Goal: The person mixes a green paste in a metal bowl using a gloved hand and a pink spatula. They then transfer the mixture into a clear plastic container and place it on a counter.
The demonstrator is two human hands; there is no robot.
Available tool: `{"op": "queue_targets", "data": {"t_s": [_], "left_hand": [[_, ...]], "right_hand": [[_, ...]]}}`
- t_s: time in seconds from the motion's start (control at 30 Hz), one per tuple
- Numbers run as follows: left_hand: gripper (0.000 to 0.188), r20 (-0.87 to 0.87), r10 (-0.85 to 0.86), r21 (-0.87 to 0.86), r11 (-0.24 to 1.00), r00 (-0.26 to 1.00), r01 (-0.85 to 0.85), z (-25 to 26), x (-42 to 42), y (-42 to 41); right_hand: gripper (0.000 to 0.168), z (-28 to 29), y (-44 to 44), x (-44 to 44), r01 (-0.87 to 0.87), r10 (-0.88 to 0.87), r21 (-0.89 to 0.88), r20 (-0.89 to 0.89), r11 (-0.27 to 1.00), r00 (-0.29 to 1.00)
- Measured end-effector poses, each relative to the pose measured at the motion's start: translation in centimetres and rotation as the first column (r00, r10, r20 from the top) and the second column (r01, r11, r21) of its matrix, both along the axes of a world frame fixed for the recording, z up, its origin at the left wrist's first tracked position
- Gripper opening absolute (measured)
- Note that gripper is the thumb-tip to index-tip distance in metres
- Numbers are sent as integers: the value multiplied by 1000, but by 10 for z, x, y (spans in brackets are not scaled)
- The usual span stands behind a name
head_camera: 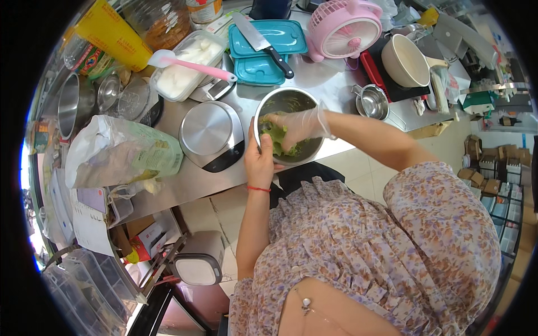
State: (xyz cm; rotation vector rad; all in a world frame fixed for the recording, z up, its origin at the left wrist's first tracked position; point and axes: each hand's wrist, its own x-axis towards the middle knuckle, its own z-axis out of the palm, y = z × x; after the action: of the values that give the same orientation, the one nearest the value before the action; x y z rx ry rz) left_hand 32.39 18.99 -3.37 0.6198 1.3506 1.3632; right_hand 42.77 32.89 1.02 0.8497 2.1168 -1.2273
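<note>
A steel mixing bowl (310, 156) is tilted at the front edge of the steel worktop. My left hand (259, 157), bare with a red cord at the wrist, grips the bowl's near left side, thumb over the rim. Inside the bowl is my right hand (294, 128), in a clear disposable glove, its fingers in a soft green dough-like mass (275, 138). Part of the fingers is hidden by the mass. Green smears mark the bowl's inner wall. Left of the bowl sits a digital kitchen scale (210, 130) with a round steel plate.
A kitchen knife (256, 35) lies on teal lidded containers (294, 38). A pink-handled spatula (201, 69) rests across a tub of white contents (185, 63). Behind stands a pink fan (349, 31); a cream saucepan (405, 61) and small steel pots (373, 103) are right. A plastic bag (126, 151) stands left.
</note>
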Motion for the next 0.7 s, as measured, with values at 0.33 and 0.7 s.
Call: {"op": "queue_targets", "data": {"t_s": [0.33,0.7], "left_hand": [[50,7,-8,-5,1000,1000,8,-14,0,4],[50,-208,-5,191,981,978,45,-9,4,0]], "right_hand": [[28,-64,-41,-24,-111,-81,513,337,851,938],[60,-49,-8,13,621,-605,-351,167,701,778]]}}
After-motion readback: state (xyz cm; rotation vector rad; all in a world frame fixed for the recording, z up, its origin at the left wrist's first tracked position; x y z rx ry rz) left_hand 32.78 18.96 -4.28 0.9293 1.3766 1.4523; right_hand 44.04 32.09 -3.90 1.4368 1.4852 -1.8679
